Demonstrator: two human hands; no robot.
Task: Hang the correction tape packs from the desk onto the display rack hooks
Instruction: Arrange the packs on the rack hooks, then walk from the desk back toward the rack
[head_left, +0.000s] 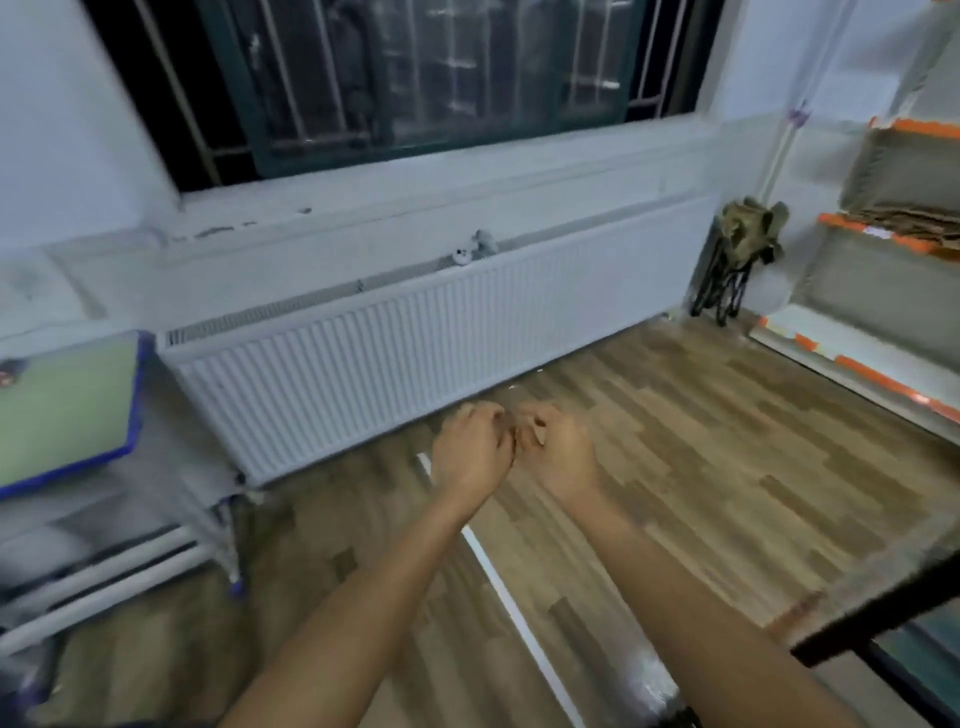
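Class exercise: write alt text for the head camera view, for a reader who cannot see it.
Two bare hands, the left hand and right hand, meet with curled fingers above a wood-pattern floor; whether they hold anything is too blurred to tell. Behind are a white radiator and a dark window.

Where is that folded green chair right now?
The folded green chair stands in the far right corner of the head view, between the white radiator and the orange-edged shelves.
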